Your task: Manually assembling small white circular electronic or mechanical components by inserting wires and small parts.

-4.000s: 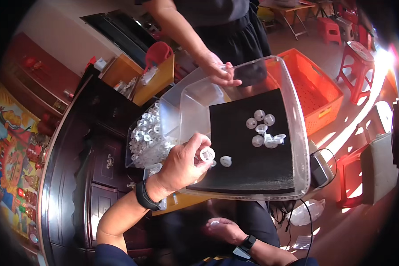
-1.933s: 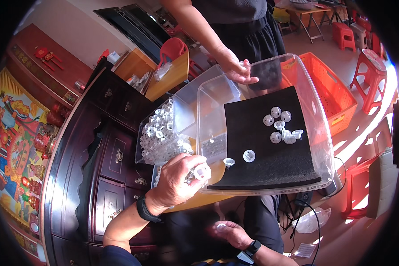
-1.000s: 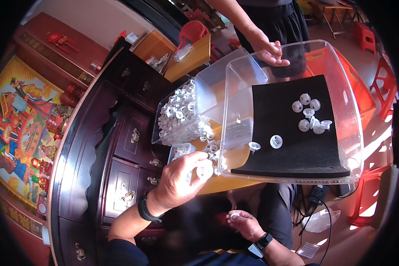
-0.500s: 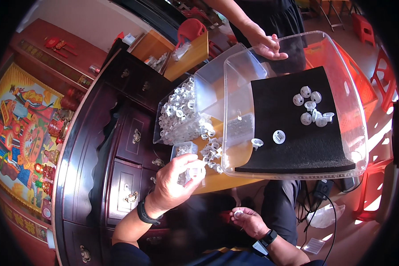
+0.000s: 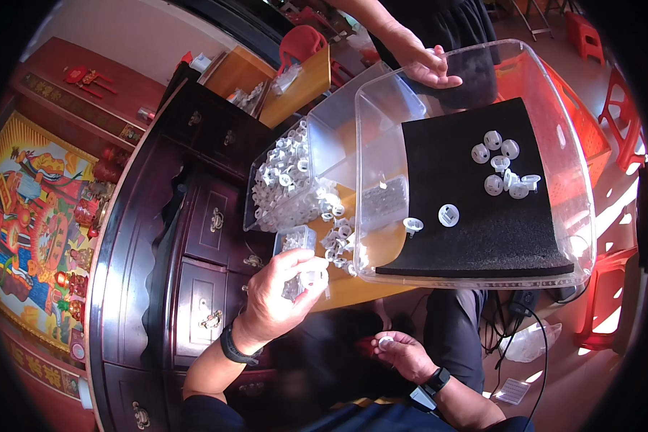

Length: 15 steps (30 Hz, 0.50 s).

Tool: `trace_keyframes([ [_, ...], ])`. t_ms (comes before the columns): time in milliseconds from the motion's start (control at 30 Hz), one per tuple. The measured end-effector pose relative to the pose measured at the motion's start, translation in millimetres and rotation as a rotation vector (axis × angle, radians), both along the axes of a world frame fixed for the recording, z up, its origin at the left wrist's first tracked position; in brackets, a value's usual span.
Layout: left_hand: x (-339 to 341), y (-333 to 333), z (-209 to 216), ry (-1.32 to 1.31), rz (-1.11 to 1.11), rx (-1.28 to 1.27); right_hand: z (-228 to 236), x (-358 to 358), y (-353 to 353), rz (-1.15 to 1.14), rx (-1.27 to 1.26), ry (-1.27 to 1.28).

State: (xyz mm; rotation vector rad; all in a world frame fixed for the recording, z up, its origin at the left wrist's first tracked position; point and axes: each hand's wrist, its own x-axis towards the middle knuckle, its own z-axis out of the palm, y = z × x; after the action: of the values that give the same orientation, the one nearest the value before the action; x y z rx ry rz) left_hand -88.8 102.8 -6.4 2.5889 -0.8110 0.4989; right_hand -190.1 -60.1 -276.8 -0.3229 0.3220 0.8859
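Observation:
Between the thumb and fingers of my left hand (image 5: 275,295) is a white plastic ring-like part (image 5: 311,276), raised just in front of the small clear boxes. Lower down, over my lap, my right hand (image 5: 409,360) pinches a small white round plastic part (image 5: 386,342). A large clear plastic bin (image 5: 366,245) stands to the right, with a black foam sheet (image 5: 468,245) in it. Several white round plastic parts (image 5: 448,215) lie scattered on that foam. Loose white ring parts (image 5: 338,241) sit on the table beside my left hand.
A clear tub (image 5: 255,209) heaped with white parts stands at the table's left, beside a dark wooden cabinet (image 5: 212,209). Another person's hand (image 5: 428,66) hangs over the bin's far rim. An orange crate (image 5: 583,115) and red stools (image 5: 612,295) stand at right.
The whole view has shifted slightly, so the bin and table appear a little further up and left. Both hands keep nearly the same pose, each still holding its white part.

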Motion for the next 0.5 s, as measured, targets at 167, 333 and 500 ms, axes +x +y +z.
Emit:
trace_keyframes([
  [167,0.7,2.7,4.5,0.372,0.079,-0.231,2.7,0.0,-2.0,-0.006,-0.01,-0.003],
  [333,4.4,12.5,-7.3,0.859,0.211,-0.738,3.5,1.1,-0.5,-0.003,-0.019,0.007],
  [500,-0.8,15.2,-23.7,0.848,0.13,-0.72,4.9,1.8,-1.0,-0.006,-0.005,0.008],
])
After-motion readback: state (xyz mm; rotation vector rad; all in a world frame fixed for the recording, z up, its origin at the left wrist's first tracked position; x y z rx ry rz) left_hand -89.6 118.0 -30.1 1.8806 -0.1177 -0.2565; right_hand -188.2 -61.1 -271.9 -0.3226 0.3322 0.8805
